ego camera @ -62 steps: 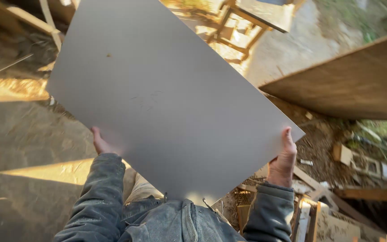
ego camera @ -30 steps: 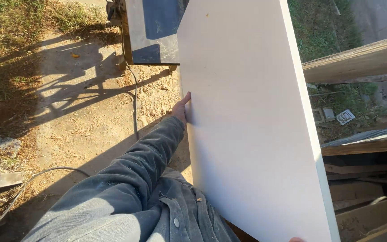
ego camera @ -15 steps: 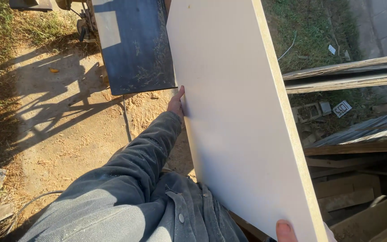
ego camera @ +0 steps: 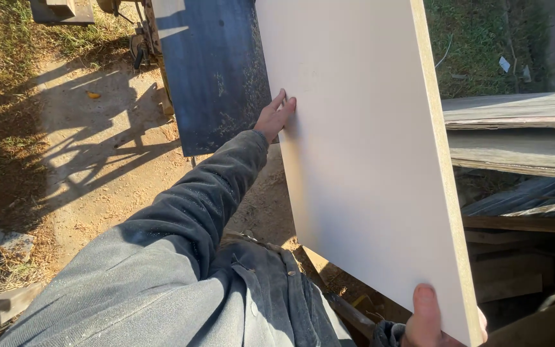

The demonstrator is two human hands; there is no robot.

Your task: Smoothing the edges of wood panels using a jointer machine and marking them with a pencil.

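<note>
I hold a large white board [ego camera: 361, 141] in front of me, tilted, its raw edge facing right. My left hand [ego camera: 275, 116] grips its left edge about halfway up, the fingers wrapped onto the face. At the bottom right corner my right hand [ego camera: 433, 319] clasps the board, thumb lying on the white face. My denim sleeve reaches across the lower left. Just beyond the board's left edge lies a dark blue-black table surface [ego camera: 216, 71], dusted with sawdust.
Sandy ground with sawdust [ego camera: 97, 160] and long shadows spreads to the left, grass [ego camera: 1, 38] beyond it. Stacked weathered planks [ego camera: 515, 128] lie at the right, more timber scraps below them. Machine parts [ego camera: 141, 38] sit at the dark table's left edge.
The view has swung from a rubble-strewn spot toward the dark table. The board turned from flat and wide to upright and narrow, and has come closer to the table. Both hands keep their grip.
</note>
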